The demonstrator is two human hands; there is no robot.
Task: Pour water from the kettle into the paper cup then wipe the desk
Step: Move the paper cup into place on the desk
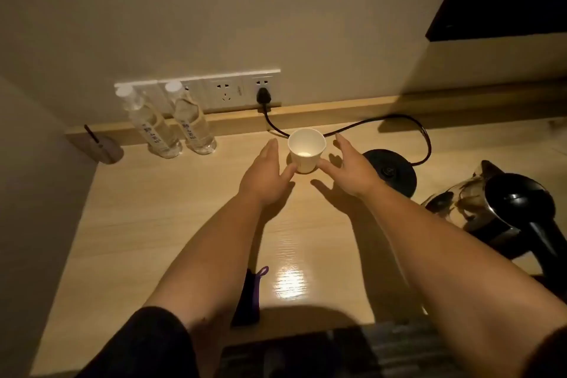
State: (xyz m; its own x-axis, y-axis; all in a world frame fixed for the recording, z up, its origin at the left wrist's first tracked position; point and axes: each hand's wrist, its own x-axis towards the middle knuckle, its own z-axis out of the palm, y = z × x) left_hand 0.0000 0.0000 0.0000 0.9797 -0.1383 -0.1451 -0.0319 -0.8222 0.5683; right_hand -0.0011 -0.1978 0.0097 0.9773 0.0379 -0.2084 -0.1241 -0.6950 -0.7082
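Both hands open — left hand (265,176) and right hand (349,170) flanking the upright paper cup (306,149), thumbs touching its base | kettle (503,212) lying right of the cup, nearer the right hand | purple cloth (250,294) waiting nearward of the cup

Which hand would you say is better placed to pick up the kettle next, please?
Probably the right hand: the kettle stands off its base on the desk's right side, handle toward the person. The left hand sits across the paper cup.

White paper cup (306,149) stands upright mid-desk (138,224), water showing at its bottom; glass kettle (503,212) with black lid and handle sits off its base, at the desk's right edge; dark cloth (250,294) lies near the front edge
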